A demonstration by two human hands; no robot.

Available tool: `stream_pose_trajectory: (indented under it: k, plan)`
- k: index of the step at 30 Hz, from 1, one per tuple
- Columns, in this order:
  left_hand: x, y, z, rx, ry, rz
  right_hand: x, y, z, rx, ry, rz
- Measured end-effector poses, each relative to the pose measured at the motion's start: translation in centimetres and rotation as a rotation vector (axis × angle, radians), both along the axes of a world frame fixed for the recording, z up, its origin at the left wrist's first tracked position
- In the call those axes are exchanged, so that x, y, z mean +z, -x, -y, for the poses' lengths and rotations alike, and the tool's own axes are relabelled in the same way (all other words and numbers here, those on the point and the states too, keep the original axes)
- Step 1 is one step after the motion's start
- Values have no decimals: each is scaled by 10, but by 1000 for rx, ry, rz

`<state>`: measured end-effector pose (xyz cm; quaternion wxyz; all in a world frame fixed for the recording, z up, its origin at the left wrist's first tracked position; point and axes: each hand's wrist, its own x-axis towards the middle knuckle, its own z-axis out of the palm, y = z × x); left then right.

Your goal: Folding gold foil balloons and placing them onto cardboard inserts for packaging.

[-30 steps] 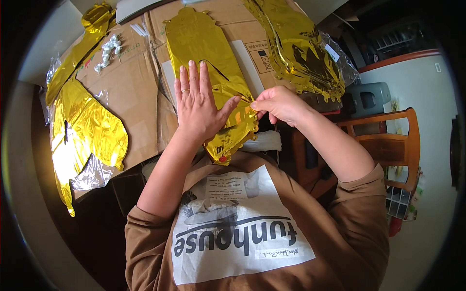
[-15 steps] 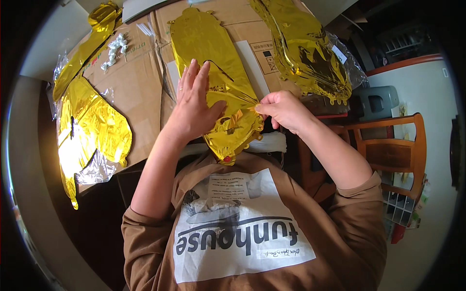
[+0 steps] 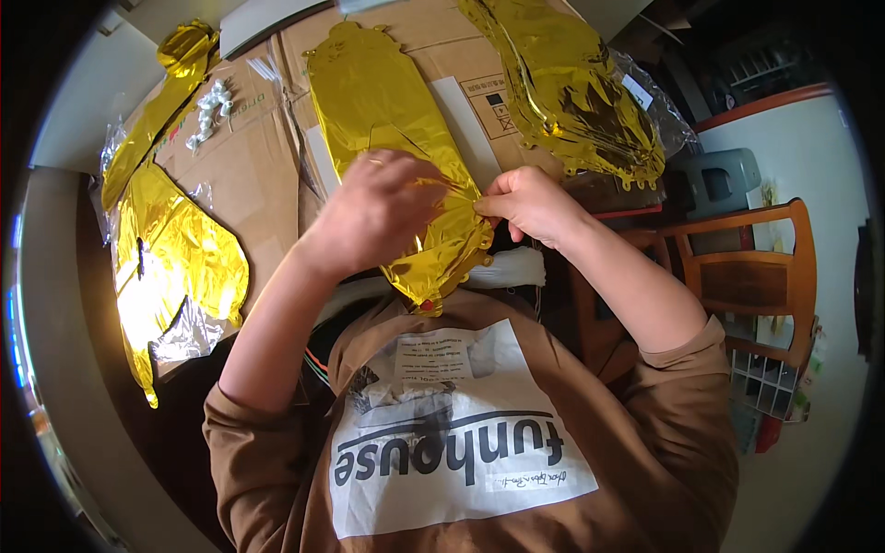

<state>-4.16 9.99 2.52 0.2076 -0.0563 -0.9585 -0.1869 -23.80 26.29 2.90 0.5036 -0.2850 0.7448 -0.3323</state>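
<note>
Curled from its earlier flat spread, the left hand (image 3: 380,210) blurs over a gold foil sheet (image 3: 383,101), its grip unclear. Red-spotted end nearest the shirt (image 3: 461,429), right edge pinched by the right hand (image 3: 530,205), the sheet stretches lengthwise away across cardboard (image 3: 267,180), leaning left.

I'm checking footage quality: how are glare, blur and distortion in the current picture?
Head view: strong glare whitens part of the left gold foil; head view: the left hand is blurred, while the right hand, pinching the middle gold foil, looks sharper; head view: fisheye distortion bends straight edges near the dark rim.
</note>
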Motion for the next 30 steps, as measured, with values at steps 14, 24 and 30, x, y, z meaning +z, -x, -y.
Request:
stream_pose_trajectory:
  k: [14,24,30]
  plan:
    - [-24,59,45,6,126,41,-1,1,-3,-19,17,28]
    - [-24,56,41,34,101,51,16,-13,-36,305,309,-990]
    - [-26,56,39,43,84,50,-23,-26,-38,461,567,-1378]
